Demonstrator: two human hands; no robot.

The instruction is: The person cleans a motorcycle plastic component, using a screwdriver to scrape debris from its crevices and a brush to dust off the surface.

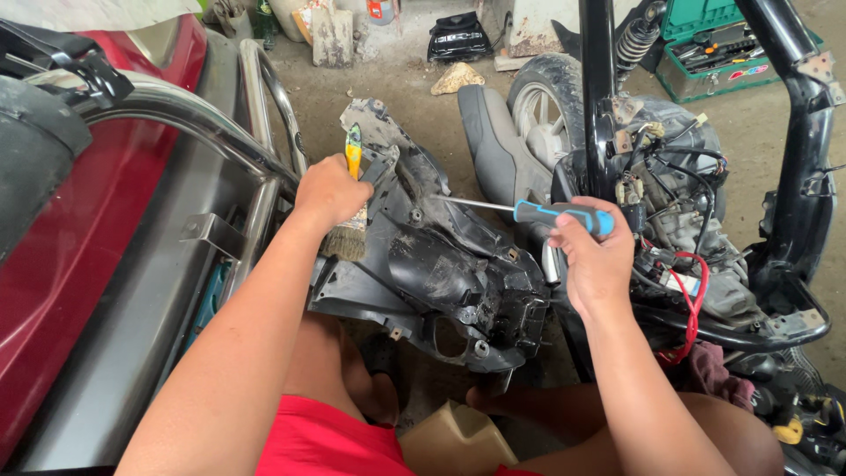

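Left hand (330,189) is wrapped tight around a paint brush (351,204) with a yellow handle, fingers folded shut over the grip, bristles pointing down and touching the upper edge of the black plastic scooter panel (432,264). Right hand (595,264) pinches the blue-and-black handle of a screwdriver (529,210) between thumb and curled fingers, its shaft reaching left with the tip just over the panel's inner face. The panel sits between both hands, tilted, resting over the person's knees, beside the stripped scooter frame (793,176).
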